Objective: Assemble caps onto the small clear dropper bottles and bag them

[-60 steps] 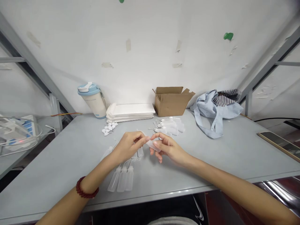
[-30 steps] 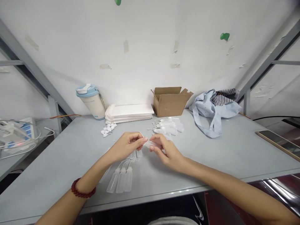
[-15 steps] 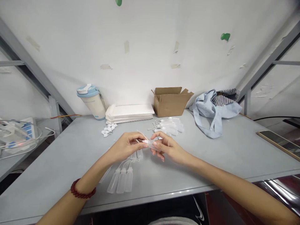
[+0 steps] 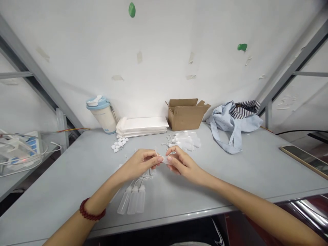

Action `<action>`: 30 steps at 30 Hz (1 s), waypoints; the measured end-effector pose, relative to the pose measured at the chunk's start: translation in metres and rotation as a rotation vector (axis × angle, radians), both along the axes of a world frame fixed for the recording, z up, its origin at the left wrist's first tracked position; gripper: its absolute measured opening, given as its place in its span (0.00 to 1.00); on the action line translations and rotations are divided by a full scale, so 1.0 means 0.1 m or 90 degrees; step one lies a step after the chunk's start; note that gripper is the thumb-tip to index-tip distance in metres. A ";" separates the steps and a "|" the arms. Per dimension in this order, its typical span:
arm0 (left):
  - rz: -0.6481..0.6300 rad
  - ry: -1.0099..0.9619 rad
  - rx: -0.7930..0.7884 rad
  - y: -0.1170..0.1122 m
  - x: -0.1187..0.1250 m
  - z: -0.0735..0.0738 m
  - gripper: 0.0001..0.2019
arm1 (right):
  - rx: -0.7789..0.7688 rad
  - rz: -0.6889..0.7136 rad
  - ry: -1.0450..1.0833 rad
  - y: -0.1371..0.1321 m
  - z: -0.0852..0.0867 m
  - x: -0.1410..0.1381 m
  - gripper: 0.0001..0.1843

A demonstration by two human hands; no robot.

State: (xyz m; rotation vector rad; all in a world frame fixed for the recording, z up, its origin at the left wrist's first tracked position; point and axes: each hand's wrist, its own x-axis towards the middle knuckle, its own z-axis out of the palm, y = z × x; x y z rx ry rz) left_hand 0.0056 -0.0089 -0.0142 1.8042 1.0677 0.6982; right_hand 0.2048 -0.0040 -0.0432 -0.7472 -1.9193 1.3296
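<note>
Over the middle of the table, a small translucent plastic bottle lies sideways between my two hands. My left hand pinches its cap end with thumb and forefinger, hiding most of the cap. The bottle's body sits in the fingers of my right hand. Below my left hand, several similar bottles with thin tubes lie in a row, some partly hidden by the hand and forearm. Further back is a heap of more such bottles, and to the left a cluster of small white caps.
Along the wall stand a blue-lidded cup, a stack of white packets, an open cardboard box and a light blue cloth bag. A phone lies at the right edge; a power strip with cables is at left.
My left fingers have closed further over the cap end, covering the thin tip that showed before. Both hands stay on the bottle. The whole view has shifted slightly.
</note>
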 end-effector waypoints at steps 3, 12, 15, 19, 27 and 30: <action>0.000 -0.020 -0.002 0.01 -0.01 0.01 0.14 | -0.036 0.015 0.016 0.01 0.04 0.00 0.08; 0.053 -0.036 -0.006 0.02 0.01 0.01 0.12 | 0.063 -0.052 -0.056 0.03 -0.02 0.01 0.12; 0.080 -0.034 0.019 0.04 -0.01 0.00 0.16 | 0.268 -0.133 -0.095 0.05 -0.07 0.02 0.14; 0.082 -0.040 0.076 0.01 0.02 -0.04 0.15 | 0.190 -0.135 -0.058 0.06 -0.01 0.04 0.11; 0.108 -0.005 0.482 -0.07 0.14 -0.15 0.07 | -0.171 -0.012 0.060 0.15 0.10 0.07 0.16; 0.074 0.039 0.332 -0.07 0.13 -0.11 0.15 | 0.160 -0.125 -0.020 0.06 0.08 0.06 0.11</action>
